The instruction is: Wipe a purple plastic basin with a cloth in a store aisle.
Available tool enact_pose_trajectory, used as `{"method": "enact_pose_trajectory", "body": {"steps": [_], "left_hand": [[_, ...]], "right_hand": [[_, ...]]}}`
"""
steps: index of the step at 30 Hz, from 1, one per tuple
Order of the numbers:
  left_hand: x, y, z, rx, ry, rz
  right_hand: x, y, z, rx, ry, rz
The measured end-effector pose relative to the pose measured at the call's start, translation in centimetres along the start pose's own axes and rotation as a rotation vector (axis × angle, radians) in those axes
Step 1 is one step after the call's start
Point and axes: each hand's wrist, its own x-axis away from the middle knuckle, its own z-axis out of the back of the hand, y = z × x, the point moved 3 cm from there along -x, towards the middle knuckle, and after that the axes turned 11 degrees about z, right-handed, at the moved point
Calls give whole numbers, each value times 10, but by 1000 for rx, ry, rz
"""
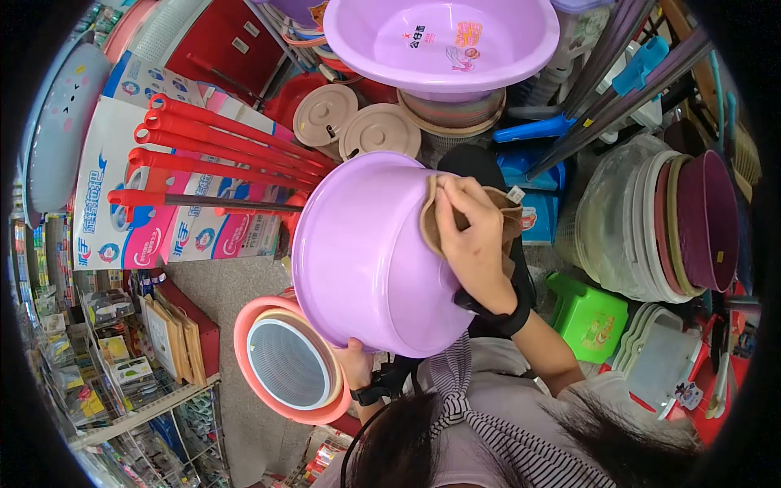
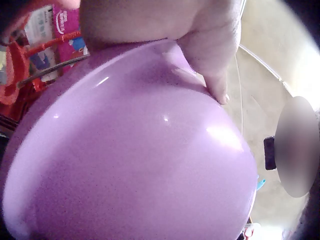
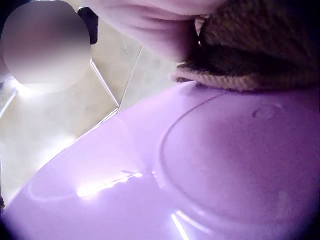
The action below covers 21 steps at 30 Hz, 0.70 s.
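Smooth, glossy round purple plastic basin [image 1: 366, 252] is held up, tipped sideways. Right hand [image 1: 473, 240] fingers together, flat on coarse brown cloth [image 1: 429, 224] against its base. Left hand [image 1: 355, 366] fingers clamped on the rim.

From here I am looking into a housewares shop: stacked plastic tubs and buckets [image 1: 651, 220] crowd the right, a lilac plastic basin with a printed brand sticker [image 1: 443, 41] tops another pile, red-handled mops [image 1: 220, 142] lie on white-and-pink retail cartons [image 1: 106, 220], and a metal shelf [image 1: 146, 411] at the lower left carries rows of small packaged goods
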Motion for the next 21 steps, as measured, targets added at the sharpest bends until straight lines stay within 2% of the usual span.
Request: {"method": "enact_pose_trajectory", "body": {"steps": [3,5,6,8,9,12,14,15,18,20,21], "left_hand": [[-4,-6,5,77,-57,-31],[-10,-22,26,88,-78,113],[-9,-19,20,86,-75,113],[-6,-9,3,100,-78,-10],[-6,-10,5,100,-77,-12],[-9,-10,3,126,-53,-30],[-4,-1,-1,58,58,92],[-4,-2,-1,54,56,94],[-5,-8,8,151,-13,89],[-15,-20,22,137,-141,-3],[-15,-18,22,138,-138,-6]], "right_hand": [[9,-23,-9,-89,-67,17],[14,-29,-10,-92,-164,21],[14,-28,-9,-93,-178,28],[8,-14,-2,16,-127,24],[3,-2,-1,-22,-71,3],[5,-1,-4,-33,-82,45],[16,-20,-12,-76,-163,31],[20,-25,-14,-89,-181,45],[17,-23,-7,-135,-201,42],[11,-7,5,-106,-151,38],[5,3,14,-84,-117,36]]}}
